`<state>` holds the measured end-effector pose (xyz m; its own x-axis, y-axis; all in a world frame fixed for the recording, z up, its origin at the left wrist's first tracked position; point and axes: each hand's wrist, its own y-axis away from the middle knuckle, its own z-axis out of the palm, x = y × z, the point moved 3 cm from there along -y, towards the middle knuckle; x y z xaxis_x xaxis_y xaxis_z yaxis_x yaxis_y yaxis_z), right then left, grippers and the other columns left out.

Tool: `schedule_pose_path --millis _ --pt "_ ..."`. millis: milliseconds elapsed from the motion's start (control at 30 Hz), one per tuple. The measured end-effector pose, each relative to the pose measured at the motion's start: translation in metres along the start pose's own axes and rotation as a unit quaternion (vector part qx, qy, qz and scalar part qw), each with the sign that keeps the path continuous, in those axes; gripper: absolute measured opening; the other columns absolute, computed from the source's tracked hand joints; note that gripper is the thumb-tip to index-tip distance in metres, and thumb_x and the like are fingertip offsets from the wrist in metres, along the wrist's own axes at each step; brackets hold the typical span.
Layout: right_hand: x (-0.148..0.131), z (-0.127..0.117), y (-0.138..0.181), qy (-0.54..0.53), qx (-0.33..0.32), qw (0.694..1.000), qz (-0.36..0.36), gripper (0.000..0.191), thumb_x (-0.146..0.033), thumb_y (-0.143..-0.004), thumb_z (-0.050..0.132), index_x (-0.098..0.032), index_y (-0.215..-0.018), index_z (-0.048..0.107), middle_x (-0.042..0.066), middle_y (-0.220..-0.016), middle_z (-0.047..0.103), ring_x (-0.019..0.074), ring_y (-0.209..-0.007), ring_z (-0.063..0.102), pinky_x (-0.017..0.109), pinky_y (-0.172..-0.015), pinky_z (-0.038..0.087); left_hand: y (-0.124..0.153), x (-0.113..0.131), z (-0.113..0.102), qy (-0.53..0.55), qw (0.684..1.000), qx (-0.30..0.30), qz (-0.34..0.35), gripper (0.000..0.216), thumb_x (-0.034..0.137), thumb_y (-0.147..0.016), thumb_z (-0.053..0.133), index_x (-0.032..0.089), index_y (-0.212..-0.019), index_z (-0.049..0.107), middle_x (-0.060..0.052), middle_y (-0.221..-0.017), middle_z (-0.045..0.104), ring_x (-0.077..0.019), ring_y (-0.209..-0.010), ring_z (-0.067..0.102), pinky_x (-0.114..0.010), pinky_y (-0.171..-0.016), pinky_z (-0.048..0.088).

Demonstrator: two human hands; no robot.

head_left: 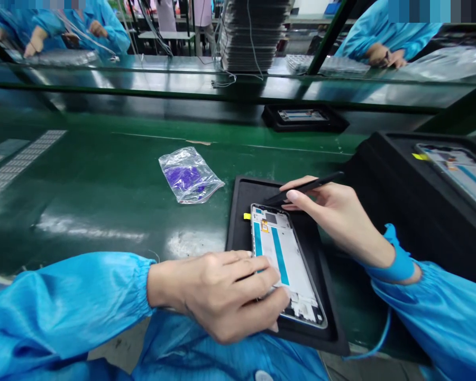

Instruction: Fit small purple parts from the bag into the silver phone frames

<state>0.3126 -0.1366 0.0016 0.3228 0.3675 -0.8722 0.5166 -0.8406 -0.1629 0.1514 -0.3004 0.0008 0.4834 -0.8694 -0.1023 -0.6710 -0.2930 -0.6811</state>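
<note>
Flanking the black tray: clear bag left, second tray right.

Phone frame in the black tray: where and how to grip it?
Probably by its two long edges, from above: the phone frame is thin and lies component side up, and the raised rim of the black tray likely hampers a low side approach. The left hand covers part of the left edge.
</note>
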Motion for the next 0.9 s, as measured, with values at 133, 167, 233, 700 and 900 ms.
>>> schedule_pose_path --millis 133,167,233,700,900 --pt "0.003 -0.005 0.003 -0.053 0.052 0.997 0.016 0.030 -0.052 -0.080 0.077 -0.023 -0.090 0.074 0.003 -0.090 0.072 0.0228 -0.082 0.073 0.040 -0.077 0.066 0.007 0.004 0.007 -0.032 0.999 -0.013 -0.029 0.032 0.034 -0.102 0.052 0.010 -0.105 0.074 -0.009 -0.102 0.078 -0.0210 -0.094 0.076 -0.033 -0.084 0.066" --pt "0.005 -0.006 0.003 -0.061 0.060 0.996 0.019 0.030 -0.051 -0.080 0.078 -0.023 -0.089 0.074 0.003 -0.090 0.072 0.0227 -0.083 0.073 0.040 -0.077 0.066 0.009 0.005 0.008 -0.037 0.999 -0.023 -0.030 0.031 0.033 -0.101 0.053 0.010 -0.106 0.074 -0.009 -0.103 0.078 -0.0217 -0.095 0.076 -0.035 -0.085 0.065" --pt "0.008 -0.007 0.004 -0.074 0.067 0.995 0.022 0.030 -0.051 -0.079 0.078 -0.023 -0.089 0.074 0.003 -0.090 0.072 0.0223 -0.082 0.073 0.041 -0.077 0.066 0.012 0.008 0.010 -0.043 0.997 -0.052 -0.022 0.031 0.031 -0.100 0.055 0.008 -0.110 0.073 -0.011 -0.108 0.077 -0.0243 -0.100 0.074 -0.037 -0.088 0.065" --pt "0.011 0.009 0.026 -0.006 0.095 0.995 -0.029 0.017 -0.040 -0.090 0.067 -0.025 -0.094 0.075 0.003 -0.098 0.076 0.0218 -0.087 0.071 0.035 -0.079 0.056 0.028 -0.004 0.002 -0.079 0.976 -0.080 -0.187 0.026 0.031 -0.104 0.049 0.012 -0.105 0.066 -0.008 -0.100 0.073 -0.0191 -0.094 0.069 -0.031 -0.081 0.059" --pt "0.018 0.010 0.024 -0.043 0.138 0.989 -0.012 0.022 -0.043 -0.089 0.067 -0.024 -0.095 0.075 0.004 -0.100 0.077 0.0235 -0.089 0.071 0.037 -0.081 0.057 0.061 -0.018 -0.006 0.088 0.856 -0.203 -0.467 0.027 0.044 -0.106 0.041 0.022 -0.108 0.056 -0.006 -0.116 0.061 -0.0200 -0.099 0.057 -0.037 -0.089 0.050"
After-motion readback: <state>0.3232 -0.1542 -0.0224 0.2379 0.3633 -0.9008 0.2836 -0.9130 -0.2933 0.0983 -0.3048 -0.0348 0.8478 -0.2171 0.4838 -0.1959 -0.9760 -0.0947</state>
